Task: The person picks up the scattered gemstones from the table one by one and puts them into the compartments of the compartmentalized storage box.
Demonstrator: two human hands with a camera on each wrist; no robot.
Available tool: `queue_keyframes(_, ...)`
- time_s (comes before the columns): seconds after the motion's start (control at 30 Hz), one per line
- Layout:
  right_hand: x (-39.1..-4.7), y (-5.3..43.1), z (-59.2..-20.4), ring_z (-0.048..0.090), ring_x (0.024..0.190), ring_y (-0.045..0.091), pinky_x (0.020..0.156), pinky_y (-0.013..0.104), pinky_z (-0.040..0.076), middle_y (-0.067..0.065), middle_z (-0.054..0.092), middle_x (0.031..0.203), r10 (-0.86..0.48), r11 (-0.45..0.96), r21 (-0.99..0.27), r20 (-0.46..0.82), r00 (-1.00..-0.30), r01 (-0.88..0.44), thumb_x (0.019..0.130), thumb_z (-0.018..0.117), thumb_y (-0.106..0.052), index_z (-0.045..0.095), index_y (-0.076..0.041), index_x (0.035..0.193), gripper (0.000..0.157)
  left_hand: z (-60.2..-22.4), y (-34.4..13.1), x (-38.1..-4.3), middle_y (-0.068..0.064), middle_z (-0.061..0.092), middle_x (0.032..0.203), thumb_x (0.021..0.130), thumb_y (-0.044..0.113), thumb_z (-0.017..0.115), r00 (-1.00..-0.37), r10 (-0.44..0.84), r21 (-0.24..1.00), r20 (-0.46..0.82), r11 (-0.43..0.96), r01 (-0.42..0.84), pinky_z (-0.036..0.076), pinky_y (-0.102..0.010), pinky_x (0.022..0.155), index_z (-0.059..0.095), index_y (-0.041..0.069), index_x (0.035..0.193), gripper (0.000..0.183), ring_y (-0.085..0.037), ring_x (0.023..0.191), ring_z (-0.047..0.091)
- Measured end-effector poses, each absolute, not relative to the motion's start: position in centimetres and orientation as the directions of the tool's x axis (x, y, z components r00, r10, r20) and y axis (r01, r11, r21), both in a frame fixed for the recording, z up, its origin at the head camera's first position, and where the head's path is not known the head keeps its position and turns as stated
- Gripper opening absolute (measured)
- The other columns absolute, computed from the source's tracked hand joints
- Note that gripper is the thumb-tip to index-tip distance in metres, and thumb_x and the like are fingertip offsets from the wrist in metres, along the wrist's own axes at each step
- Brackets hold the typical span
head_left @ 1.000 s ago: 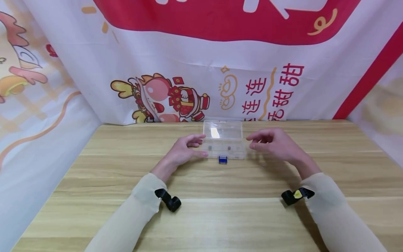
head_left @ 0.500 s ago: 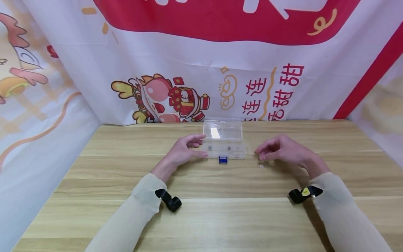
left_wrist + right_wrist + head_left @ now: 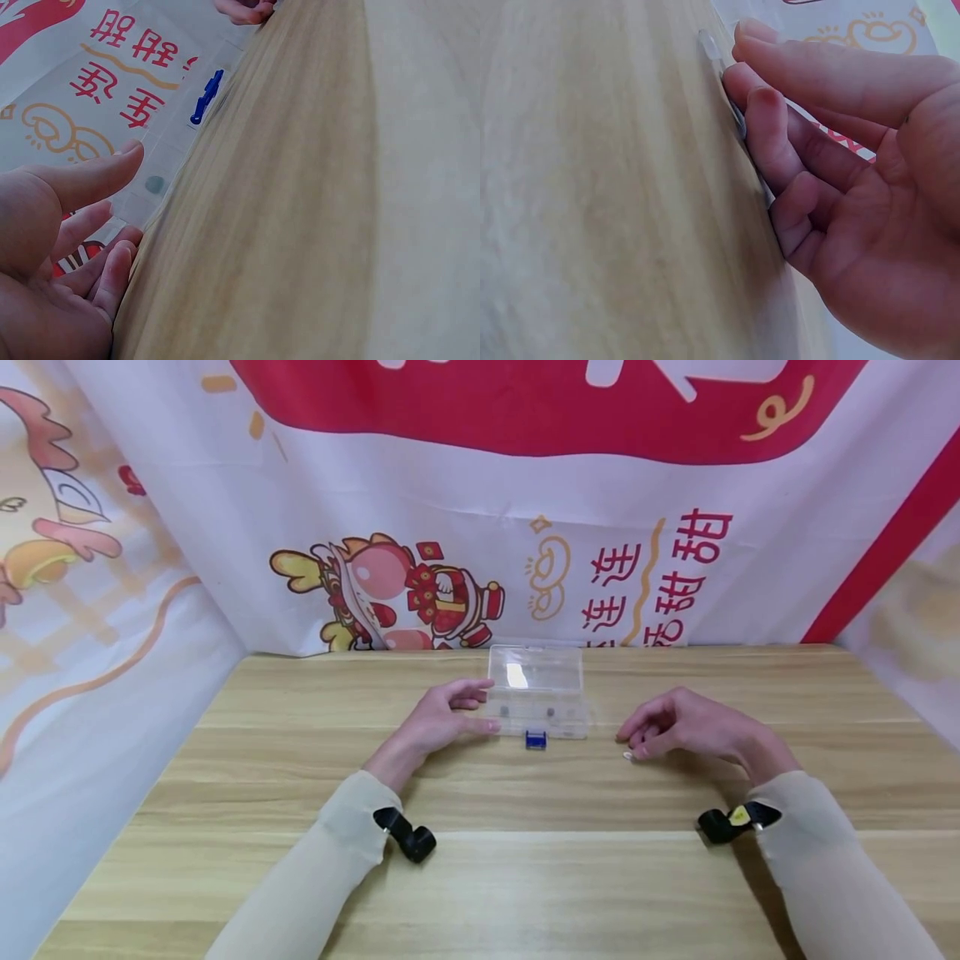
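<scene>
A clear plastic compartment box (image 3: 517, 724) stands near the back of the table, its transparent lid (image 3: 551, 668) raised. On its front is a blue latch (image 3: 536, 740), seen also in the left wrist view. Small grey round pieces (image 3: 551, 712) sit in separate compartments. My left hand (image 3: 442, 718) holds the box's left end, thumb at the front corner and fingers at the side. Right of the box, my right hand (image 3: 686, 727) is low over the table with bent fingers. A small clear piece (image 3: 711, 45) lies on the wood just off its thumb and index fingertips.
The wood-grain table (image 3: 480, 885) ends at a white printed cloth backdrop (image 3: 450, 485), close behind the box lid. Similar cloth hangs at the left and right sides. Each sleeve cuff carries a black wrist camera (image 3: 405, 835).
My right hand has moved right and toward me, away from the box's right end. The small clear piece, not visible in the oldest frame, shows at its fingertips. My left hand stays put.
</scene>
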State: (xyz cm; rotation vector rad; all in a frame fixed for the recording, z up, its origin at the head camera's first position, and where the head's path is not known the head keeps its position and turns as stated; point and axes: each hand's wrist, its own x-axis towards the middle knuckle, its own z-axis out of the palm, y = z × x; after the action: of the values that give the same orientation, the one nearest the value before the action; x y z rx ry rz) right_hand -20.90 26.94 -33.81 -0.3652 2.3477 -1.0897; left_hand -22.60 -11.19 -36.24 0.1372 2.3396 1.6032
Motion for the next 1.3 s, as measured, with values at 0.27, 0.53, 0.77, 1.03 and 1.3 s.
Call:
queue_keyframes(0.27, -20.8, 27.0, -34.0, 0.063, 0.097, 0.025, 0.086, 0.027, 0.055, 0.010, 0.076, 0.107, -0.431, 0.643, -0.766, -0.364, -0.826, 0.001, 0.090, 0.086, -0.021, 0.080, -0.014, 0.117, 0.029, -36.2, -11.1, -22.5, -0.002, 0.063, 0.143, 0.084, 0.019, 0.091, -0.950, 0.255, 0.923, -0.183, 0.377, -0.077, 0.044, -0.047, 0.121, 0.062, 0.028, 0.148, 0.071, -0.026, 0.133, 0.055)
queue_keyframes(0.53, -20.8, 27.0, -34.3, 0.062, 0.096, 0.025, 0.086, 0.027, 0.053, 0.010, 0.074, 0.104, -0.430, 0.638, -0.770, -0.371, -0.823, 0.014, 0.088, 0.087, -0.019, 0.080, -0.012, 0.116, 0.030, -36.3, -10.9, -22.7, -0.003, 0.063, 0.143, 0.084, 0.017, 0.091, -0.950, 0.254, 0.925, -0.184, 0.372, -0.079, 0.043, -0.046, 0.121, 0.063, 0.028, 0.147, 0.070, -0.026, 0.133, 0.055)
queue_keyframes(0.77, -20.7, 26.9, -34.3, 0.061, 0.095, 0.023, 0.085, 0.027, 0.051, 0.009, 0.072, 0.102, -0.440, 0.640, -0.769, -0.362, -0.822, -0.004, 0.088, 0.087, -0.020, 0.079, -0.012, 0.117, 0.031, -36.3, -10.9, -22.6, -0.003, 0.064, 0.144, 0.084, 0.018, 0.091, -0.950, 0.252, 0.925, -0.185, 0.371, -0.081, 0.043, -0.047, 0.121, 0.063, 0.028, 0.147, 0.070, -0.026, 0.133, 0.055)
queue_keyframes(1.03, -20.6, 26.5, -34.2, 0.060, 0.093, 0.022, 0.081, 0.026, 0.050, 0.008, 0.071, 0.099, -0.450, 0.644, -0.765, -0.347, -0.823, -0.030, 0.085, 0.089, -0.022, 0.080, -0.012, 0.114, 0.032, -36.3, -11.1, -22.5, -0.003, 0.063, 0.144, 0.084, 0.018, 0.091, -0.950, 0.252, 0.925, -0.183, 0.370, -0.080, 0.043, -0.047, 0.121, 0.062, 0.028, 0.147, 0.070, -0.026, 0.133, 0.055)
queue_keyframes(1.3, -20.6, 26.0, -34.2, 0.059, 0.092, 0.022, 0.080, 0.026, 0.049, 0.007, 0.070, 0.096, -0.443, 0.653, -0.756, -0.344, -0.828, -0.036, 0.084, 0.091, -0.023, 0.081, -0.013, 0.108, 0.028, -36.2, -11.3, -22.5, -0.002, 0.063, 0.144, 0.084, 0.018, 0.091, -0.951, 0.253, 0.923, -0.180, 0.377, -0.075, 0.043, -0.047, 0.121, 0.062, 0.028, 0.148, 0.070, -0.025, 0.134, 0.055)
